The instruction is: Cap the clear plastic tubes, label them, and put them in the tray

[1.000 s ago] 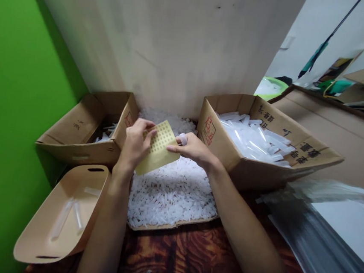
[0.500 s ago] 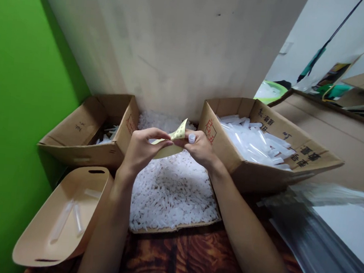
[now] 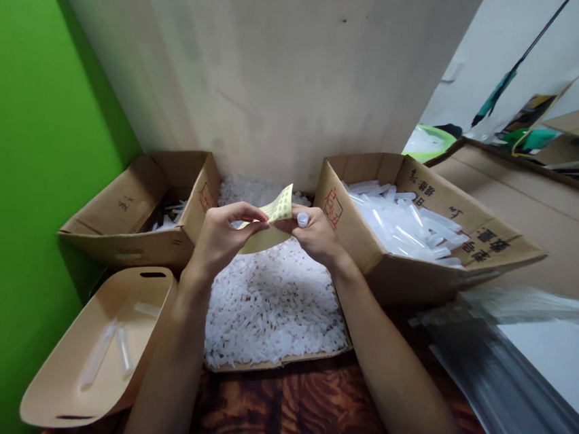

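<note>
A yellow sheet dotted with small round stickers is held between both hands and is bent upward at its far end. My left hand pinches the sheet's near left edge with thumb and fingers. My right hand pinches its right edge and also holds a small white cap against the fingers. Both hands hover over a flat cardboard tray heaped with small white plastic pieces.
An open carton of clear plastic tubes stands at the right, another open carton at the left. A tan bin holding two clear tubes lies at front left. Stacked clear sheets lie at right. A wall rises right behind.
The sticker sheet went from flat and facing me to folded up between the fingers. Both hands rose slightly and drew closer together.
</note>
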The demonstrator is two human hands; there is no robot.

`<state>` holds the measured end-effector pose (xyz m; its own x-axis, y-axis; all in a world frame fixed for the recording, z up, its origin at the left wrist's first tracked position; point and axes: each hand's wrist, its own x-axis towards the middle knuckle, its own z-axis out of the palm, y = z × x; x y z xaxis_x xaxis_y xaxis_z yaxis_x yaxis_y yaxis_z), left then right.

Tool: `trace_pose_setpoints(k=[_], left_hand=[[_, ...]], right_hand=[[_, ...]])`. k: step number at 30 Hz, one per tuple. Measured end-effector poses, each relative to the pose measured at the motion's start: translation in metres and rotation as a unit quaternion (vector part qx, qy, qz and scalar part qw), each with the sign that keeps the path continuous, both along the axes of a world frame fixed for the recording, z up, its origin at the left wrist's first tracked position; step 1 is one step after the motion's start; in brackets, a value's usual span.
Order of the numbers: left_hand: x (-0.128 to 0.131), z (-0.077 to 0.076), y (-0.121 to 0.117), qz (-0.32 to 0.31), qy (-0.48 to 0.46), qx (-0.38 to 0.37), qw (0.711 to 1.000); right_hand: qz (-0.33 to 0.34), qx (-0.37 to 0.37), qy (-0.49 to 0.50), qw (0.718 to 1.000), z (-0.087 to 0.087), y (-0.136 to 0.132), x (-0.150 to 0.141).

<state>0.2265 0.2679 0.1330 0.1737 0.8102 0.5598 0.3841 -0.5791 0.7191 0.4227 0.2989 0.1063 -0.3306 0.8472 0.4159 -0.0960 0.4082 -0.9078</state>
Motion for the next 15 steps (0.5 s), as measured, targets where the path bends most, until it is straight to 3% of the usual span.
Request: trace_pose_setpoints(k=[9, 15], left_hand=[[-0.0013, -0.0005, 0.0039, -0.046, 0.11, 0.099, 0.988], [-0.0027, -0.0011, 0.0031, -0.061, 0.144, 0.092, 0.983]], right_hand=[[-0.006, 0.007, -0.01, 1.0, 0.0, -0.0008, -0.0002], [-0.022, -0.017, -0.023, 0.999, -0.0017, -0.0009, 0.001]])
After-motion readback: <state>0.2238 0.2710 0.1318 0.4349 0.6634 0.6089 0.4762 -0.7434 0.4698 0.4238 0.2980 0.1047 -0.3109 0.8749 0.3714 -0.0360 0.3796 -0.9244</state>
